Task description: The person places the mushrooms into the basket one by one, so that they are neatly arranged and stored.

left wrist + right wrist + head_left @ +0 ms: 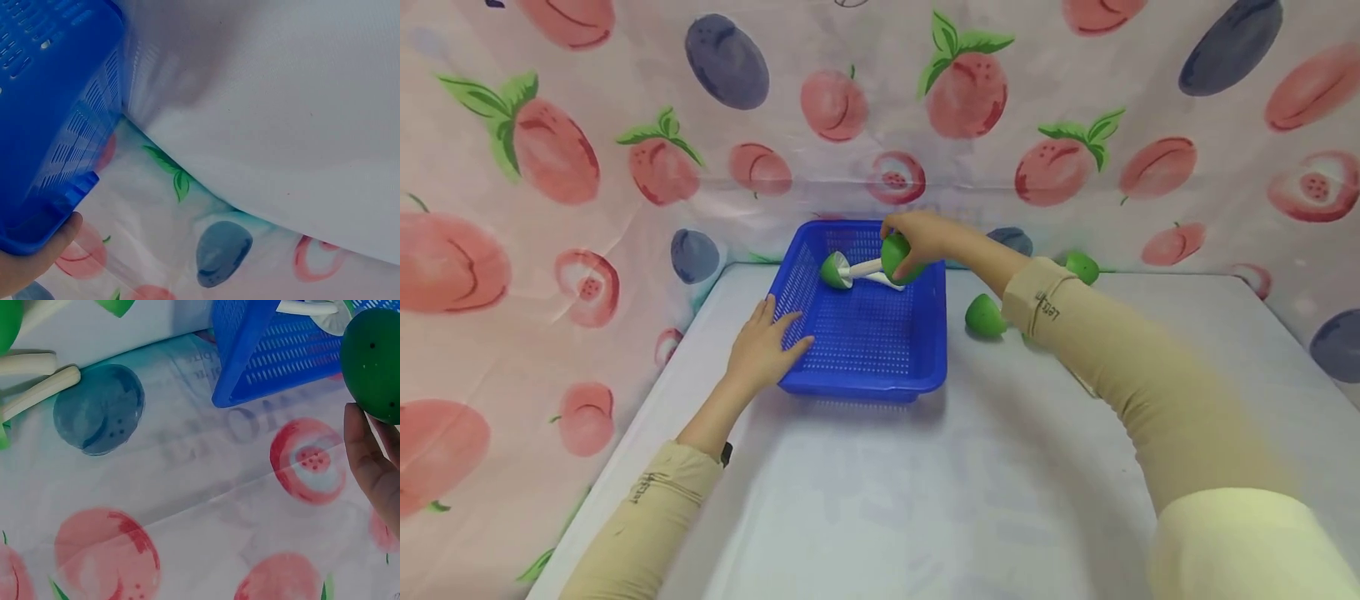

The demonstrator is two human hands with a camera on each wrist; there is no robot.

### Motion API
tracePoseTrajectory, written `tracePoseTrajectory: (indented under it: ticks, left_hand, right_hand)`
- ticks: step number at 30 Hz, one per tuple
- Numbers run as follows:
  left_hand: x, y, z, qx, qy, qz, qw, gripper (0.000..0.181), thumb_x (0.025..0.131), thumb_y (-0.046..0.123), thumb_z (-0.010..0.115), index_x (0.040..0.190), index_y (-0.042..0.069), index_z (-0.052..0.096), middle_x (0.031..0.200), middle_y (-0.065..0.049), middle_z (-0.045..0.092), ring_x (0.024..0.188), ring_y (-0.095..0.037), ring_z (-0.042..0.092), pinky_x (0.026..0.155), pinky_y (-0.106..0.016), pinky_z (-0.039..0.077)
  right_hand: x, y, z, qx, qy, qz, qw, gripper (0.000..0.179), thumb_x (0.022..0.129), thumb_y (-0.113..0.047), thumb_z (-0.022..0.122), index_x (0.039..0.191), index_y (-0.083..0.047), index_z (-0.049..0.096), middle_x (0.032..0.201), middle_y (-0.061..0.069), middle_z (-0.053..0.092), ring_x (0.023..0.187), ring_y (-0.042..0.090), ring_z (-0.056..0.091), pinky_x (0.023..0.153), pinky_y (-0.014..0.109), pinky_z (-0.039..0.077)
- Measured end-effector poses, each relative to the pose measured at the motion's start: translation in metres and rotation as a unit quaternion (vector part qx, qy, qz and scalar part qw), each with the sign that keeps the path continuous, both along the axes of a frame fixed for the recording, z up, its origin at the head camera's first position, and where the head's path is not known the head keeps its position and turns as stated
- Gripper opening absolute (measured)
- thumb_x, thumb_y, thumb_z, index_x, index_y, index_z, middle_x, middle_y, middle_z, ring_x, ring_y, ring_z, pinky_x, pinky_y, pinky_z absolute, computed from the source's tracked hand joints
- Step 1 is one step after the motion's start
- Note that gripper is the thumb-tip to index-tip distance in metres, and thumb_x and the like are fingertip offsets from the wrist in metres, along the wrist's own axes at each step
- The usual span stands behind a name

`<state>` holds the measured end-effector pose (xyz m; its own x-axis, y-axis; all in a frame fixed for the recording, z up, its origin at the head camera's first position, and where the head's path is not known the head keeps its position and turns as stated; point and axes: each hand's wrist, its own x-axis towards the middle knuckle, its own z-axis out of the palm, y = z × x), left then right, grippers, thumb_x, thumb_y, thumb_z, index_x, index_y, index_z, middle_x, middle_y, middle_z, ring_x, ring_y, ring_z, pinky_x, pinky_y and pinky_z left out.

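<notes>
The blue plastic basket (861, 387) has slotted sides. My left hand (762, 346) rests on its left rim, fingers spread, with the thumb and one finger reaching over the inside; a finger (69, 232) lies against the rim in the left wrist view. Over the basket's back right part, my right hand (921, 237) grips a mushroom-shaped piece by its rounded green cap (895, 257), its pale stem (867, 267) pointing left. At the back left of the basket lies another such piece, its green cap (832, 273) tipped sideways and its white underside showing.
More green-capped pieces lie on the white table (970, 483) right of the basket: one cap (985, 317) beside it, another cap (1081, 267) further back, others partly hidden by my right sleeve. A fruit-printed cloth (865, 100) rises behind and at the left.
</notes>
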<state>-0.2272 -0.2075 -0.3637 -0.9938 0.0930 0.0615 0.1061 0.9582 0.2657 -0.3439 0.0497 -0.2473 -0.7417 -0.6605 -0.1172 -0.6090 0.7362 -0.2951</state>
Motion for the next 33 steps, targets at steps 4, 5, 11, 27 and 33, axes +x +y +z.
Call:
tracePoseTrajectory:
  ticks: [4, 5, 11, 27, 33]
  left_hand:
    - [0.000, -0.002, 0.000, 0.004, 0.001, -0.001, 1.0000, 0.061, 0.094, 0.046, 0.047, 0.141, 0.006, 0.043, 0.154, -0.029, 0.014, 0.144, -0.042, 0.010, 0.113, -0.059, 0.019]
    - [0.000, -0.002, 0.000, 0.005, 0.001, -0.001, 1.0000, 0.061, 0.094, 0.046, 0.047, 0.141, 0.007, 0.043, 0.154, -0.029, 0.014, 0.144, -0.042, 0.010, 0.113, -0.059, 0.019]
    - [0.001, -0.003, 0.000, 0.003, -0.001, -0.001, 1.0000, 0.060, 0.095, 0.046, 0.047, 0.140, 0.007, 0.044, 0.154, -0.029, 0.014, 0.144, -0.042, 0.010, 0.114, -0.058, 0.019]
    - [-0.004, 0.003, 0.000, 0.008, 0.003, 0.004, 1.0000, 0.059, 0.094, 0.046, 0.047, 0.140, 0.010, 0.045, 0.155, -0.026, 0.015, 0.145, -0.039, 0.010, 0.115, -0.056, 0.020]
    - [0.001, -0.003, 0.001, 0.012, 0.003, 0.012, 0.9998, 0.059, 0.094, 0.046, 0.048, 0.140, 0.009, 0.046, 0.155, -0.026, 0.015, 0.145, -0.039, 0.011, 0.115, -0.056, 0.019]
  right_hand:
    - [-0.007, -0.011, -0.008, 0.010, -0.010, 0.006, 0.9999, 0.061, 0.078, -0.020, 0.077, 0.127, -0.001, 0.046, 0.128, 0.020, 0.054, 0.115, 0.032, 0.052, 0.094, 0.041, 0.047]
    - [-0.009, -0.013, -0.011, 0.011, -0.012, 0.004, 0.9999, 0.060, 0.078, -0.020, 0.077, 0.127, -0.001, 0.047, 0.128, 0.020, 0.054, 0.115, 0.032, 0.053, 0.094, 0.041, 0.047]
    - [-0.021, -0.021, -0.027, 0.043, -0.009, -0.004, 0.9990, 0.057, 0.078, -0.019, 0.077, 0.123, -0.003, 0.046, 0.120, 0.019, 0.057, 0.107, 0.030, 0.055, 0.092, 0.040, 0.047]
    - [-0.044, -0.029, -0.051, 0.129, -0.026, -0.009, 0.9912, 0.052, 0.077, -0.010, 0.077, 0.119, -0.005, 0.046, 0.112, 0.014, 0.057, 0.104, 0.026, 0.054, 0.095, 0.039, 0.045]
    - [-0.047, -0.026, -0.071, 0.119, -0.048, 0.010, 0.9917, 0.054, 0.077, -0.011, 0.077, 0.121, -0.001, 0.048, 0.111, 0.016, 0.057, 0.101, 0.028, 0.053, 0.093, 0.040, 0.046]
